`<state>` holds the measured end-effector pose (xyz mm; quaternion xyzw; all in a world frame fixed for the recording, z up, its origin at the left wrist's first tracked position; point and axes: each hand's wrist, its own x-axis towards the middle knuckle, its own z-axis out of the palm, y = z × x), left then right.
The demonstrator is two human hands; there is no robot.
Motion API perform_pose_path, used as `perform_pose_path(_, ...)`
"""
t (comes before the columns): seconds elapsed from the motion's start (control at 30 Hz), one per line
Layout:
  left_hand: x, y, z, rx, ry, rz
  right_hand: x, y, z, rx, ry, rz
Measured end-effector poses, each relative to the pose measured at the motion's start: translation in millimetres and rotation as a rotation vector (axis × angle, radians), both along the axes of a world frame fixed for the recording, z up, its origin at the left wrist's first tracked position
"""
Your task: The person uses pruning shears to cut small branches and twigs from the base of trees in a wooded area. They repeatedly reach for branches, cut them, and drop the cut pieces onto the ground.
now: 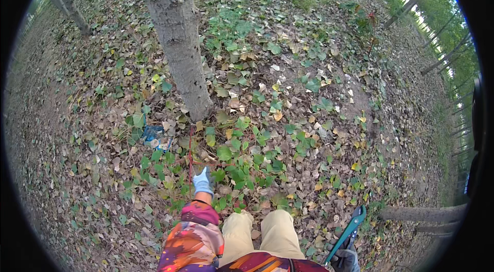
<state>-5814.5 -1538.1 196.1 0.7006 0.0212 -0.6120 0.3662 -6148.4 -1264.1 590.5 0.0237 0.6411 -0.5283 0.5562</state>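
My left hand point(203, 181), in a pale blue-grey work glove, reaches down to a low leafy plant point(239, 171) with thin red stems point(190, 148). A red stem runs beside the hand, and another crosses just beyond its fingertips. The fingers face away from me, so whether they grip a stem is unclear. At the lower right, my right hand point(343, 258) wears a dark grey glove. It is closed around a teal-handled cutting tool point(349, 229), which looks like pruning shears and points up and away from me.
A tree trunk point(175, 40) rises just beyond the plant. Left of its base lies a blue piece of litter point(156, 137) among fallen leaves point(96, 156). Another trunk point(424, 213) stands at the right, near the tool. My knees point(279, 229) are close behind the plant.
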Motion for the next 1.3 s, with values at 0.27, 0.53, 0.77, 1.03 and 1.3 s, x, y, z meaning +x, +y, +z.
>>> perform_pose_path(0.27,-48,-45,-82,0.198,0.170,0.489,-47,-235,-40,0.079,-0.165,0.501)
perform_pose_path(0.53,-119,-136,-93,0.141,-0.102,1.079,-63,-496,-154,0.332,0.000,1.204)
perform_pose_path(0.77,-105,-80,-112,0.305,-0.350,0.865,-38,-561,-179,0.316,-0.190,1.470)
perform_pose_path(1.03,-88,-57,-22,0.726,-0.857,0.078,11,-616,-232,0.469,-0.535,1.834)
perform_pose_path(1.3,-38,7,-4,0.674,-0.821,-0.384,172,-539,-321,0.481,-0.277,2.252)
